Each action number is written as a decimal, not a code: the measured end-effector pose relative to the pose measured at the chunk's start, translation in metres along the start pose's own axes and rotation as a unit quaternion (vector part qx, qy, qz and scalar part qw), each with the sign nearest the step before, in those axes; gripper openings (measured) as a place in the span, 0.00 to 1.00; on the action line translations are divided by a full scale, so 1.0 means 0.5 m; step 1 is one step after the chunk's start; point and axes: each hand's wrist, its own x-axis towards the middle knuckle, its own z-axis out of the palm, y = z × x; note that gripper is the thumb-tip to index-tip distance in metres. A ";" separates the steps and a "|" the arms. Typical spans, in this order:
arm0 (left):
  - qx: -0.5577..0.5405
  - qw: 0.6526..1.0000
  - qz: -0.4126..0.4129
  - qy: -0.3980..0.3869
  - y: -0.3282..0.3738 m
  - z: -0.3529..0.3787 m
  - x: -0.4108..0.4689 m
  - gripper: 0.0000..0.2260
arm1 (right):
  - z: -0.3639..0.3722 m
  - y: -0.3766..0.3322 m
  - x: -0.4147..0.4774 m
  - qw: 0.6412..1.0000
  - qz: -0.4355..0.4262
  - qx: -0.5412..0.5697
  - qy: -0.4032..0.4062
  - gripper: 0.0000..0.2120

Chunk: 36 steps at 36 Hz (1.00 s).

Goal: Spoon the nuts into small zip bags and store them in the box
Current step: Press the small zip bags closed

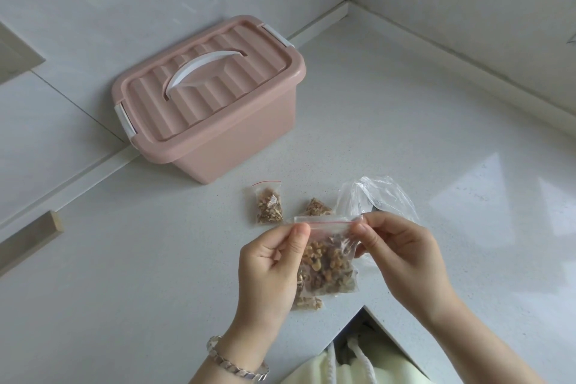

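Note:
A small zip bag of nuts (330, 265) with a red zip line hangs above the counter. My left hand (268, 268) pinches its top left corner and my right hand (402, 252) pinches its top right corner. Under it, partly hidden, lies another filled bag (308, 302). Two more filled bags lie further back, one flat (268, 204) and one half hidden (318, 207). A large clear plastic bag (377, 196) lies crumpled behind my right hand, something metallic showing inside. The pink storage box (212, 97) stands at the back left, lid shut, white handle down.
The white speckled counter (156, 259) runs into a corner at the back right, with walls along both sides. Its front edge has a notch near my body, where pale fabric with white cords (349, 358) shows. A bracelet sits on my left wrist.

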 end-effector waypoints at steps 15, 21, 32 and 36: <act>-0.030 0.997 -0.004 -0.066 0.016 -0.024 0.018 0.07 | -0.014 0.000 0.008 0.995 -0.080 -0.064 -0.013 0.16; 0.015 0.993 0.035 -0.113 0.010 -0.023 0.020 0.07 | -0.008 0.008 0.007 0.987 -0.112 -0.104 -0.041 0.13; 0.095 0.987 0.091 -0.094 0.010 -0.017 0.017 0.03 | -0.007 0.022 0.003 0.979 -0.144 -0.137 -0.038 0.12; 0.125 0.978 0.132 -0.103 0.011 -0.016 0.021 0.04 | -0.011 0.021 0.006 0.974 -0.164 -0.154 -0.044 0.08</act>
